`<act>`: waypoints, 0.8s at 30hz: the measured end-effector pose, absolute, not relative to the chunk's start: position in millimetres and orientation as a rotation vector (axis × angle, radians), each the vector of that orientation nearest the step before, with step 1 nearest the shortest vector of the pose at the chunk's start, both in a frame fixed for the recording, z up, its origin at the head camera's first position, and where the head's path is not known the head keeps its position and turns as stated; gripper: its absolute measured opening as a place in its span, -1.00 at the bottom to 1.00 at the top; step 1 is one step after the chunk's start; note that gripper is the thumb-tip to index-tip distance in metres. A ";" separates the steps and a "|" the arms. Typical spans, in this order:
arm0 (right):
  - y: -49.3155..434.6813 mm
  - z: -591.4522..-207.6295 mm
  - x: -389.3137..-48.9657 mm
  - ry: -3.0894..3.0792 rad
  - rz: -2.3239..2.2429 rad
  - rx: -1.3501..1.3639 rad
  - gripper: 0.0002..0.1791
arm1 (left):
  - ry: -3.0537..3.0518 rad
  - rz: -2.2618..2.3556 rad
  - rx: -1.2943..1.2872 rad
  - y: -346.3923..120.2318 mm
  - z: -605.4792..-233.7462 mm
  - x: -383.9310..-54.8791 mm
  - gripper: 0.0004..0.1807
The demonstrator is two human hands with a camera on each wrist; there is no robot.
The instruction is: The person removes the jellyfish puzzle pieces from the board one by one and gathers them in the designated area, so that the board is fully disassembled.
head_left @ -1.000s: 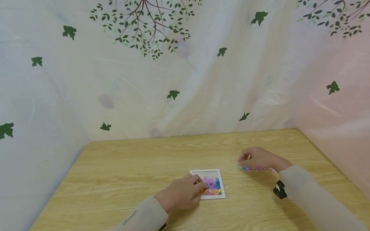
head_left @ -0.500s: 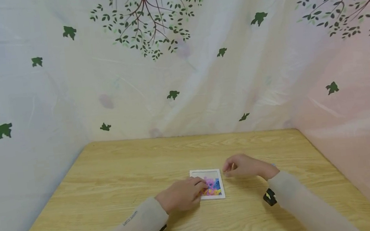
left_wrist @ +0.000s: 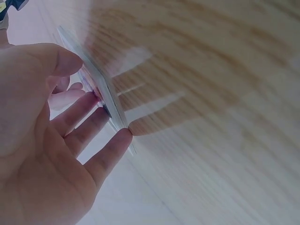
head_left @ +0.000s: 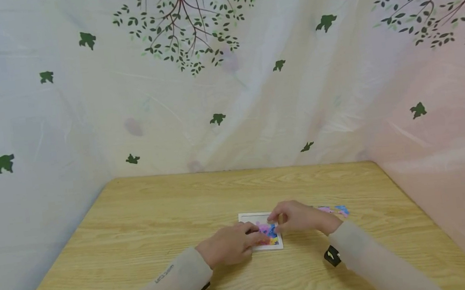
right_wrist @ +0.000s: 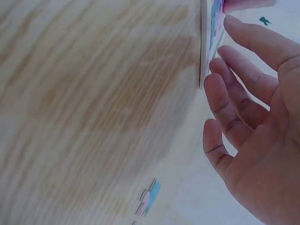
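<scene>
A small jigsaw puzzle (head_left: 273,241), pink, blue and yellow, lies in a white frame (head_left: 282,245) on the wooden table. My left hand (head_left: 230,243) rests over its left side. In the left wrist view, extended fingers (left_wrist: 108,152) touch the frame's edge and surface. My right hand (head_left: 297,216) reaches over the frame's right edge. Thumb and index fingertips stand apart at the puzzle in the right wrist view, and no piece shows between them. The puzzle's left part is hidden under the left hand.
Loose jigsaw pieces lie on the table beyond the right wrist, among them a blue one (head_left: 342,210) and a pink one (head_left: 325,209). The wooden table (head_left: 158,209) ends at a pale curtain (head_left: 172,137) with printed leaves.
From above the loose pieces, my right hand has moved left to the frame's right edge, uncovering pieces behind it. My left hand stays on the puzzle, its fingers shifting slightly.
</scene>
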State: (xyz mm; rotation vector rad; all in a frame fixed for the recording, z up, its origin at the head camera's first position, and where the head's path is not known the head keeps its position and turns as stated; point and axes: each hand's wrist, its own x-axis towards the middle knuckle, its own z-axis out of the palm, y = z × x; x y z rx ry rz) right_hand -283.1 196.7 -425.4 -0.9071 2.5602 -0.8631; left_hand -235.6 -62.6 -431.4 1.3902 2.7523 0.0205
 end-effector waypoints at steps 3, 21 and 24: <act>194.9 -425.5 -280.3 2.569 -0.846 -0.933 -0.69 | 2.748 -0.084 1.415 -62.7 -429.5 -233.2 -0.44; 185.0 -429.9 -277.0 2.620 -0.766 -0.983 -0.70 | 2.764 -0.267 1.504 -59.7 -425.7 -230.6 -0.46; 184.7 -429.9 -277.0 2.614 -0.769 -0.993 -0.71 | 2.750 -0.153 1.468 -59.8 -427.1 -231.7 -0.45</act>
